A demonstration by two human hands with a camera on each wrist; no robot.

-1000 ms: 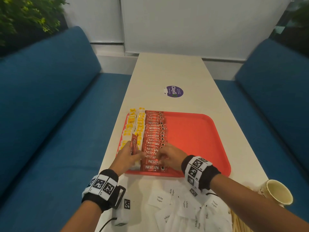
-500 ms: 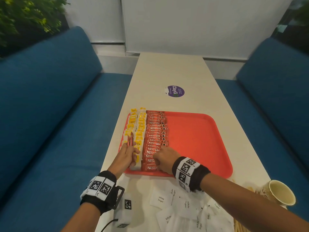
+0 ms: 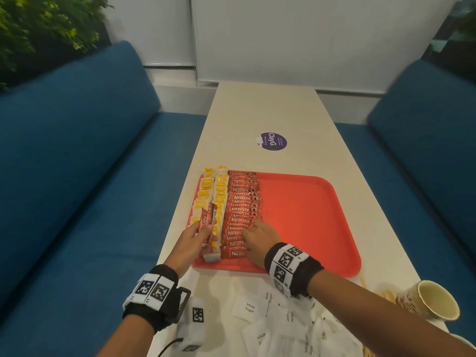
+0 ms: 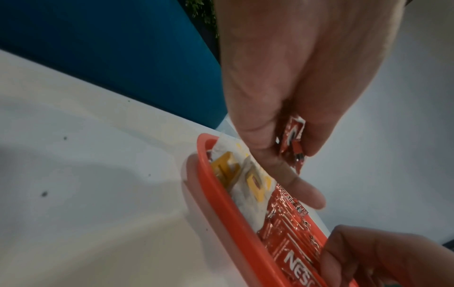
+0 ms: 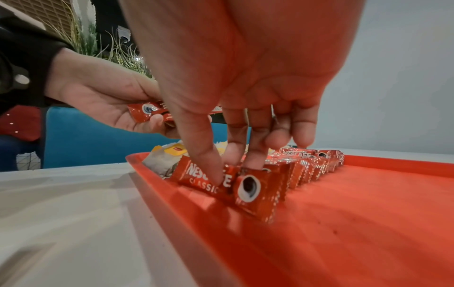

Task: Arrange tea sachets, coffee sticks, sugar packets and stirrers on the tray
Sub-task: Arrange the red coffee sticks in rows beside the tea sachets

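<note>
Overall one tray (image 3: 309, 215), two hands, both busy

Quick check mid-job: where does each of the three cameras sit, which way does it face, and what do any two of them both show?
Head: on the person's head, looking forward and down the table at the red tray; both forearms, left hand and right hand show.
Left wrist: looks along the left hand, which holds coffee sticks above the tray's corner.
Right wrist: low at the tray's near edge, looking along the right hand's fingers pressing the row of coffee sticks.
Shared: both wrist views show the tray and the other hand.
</note>
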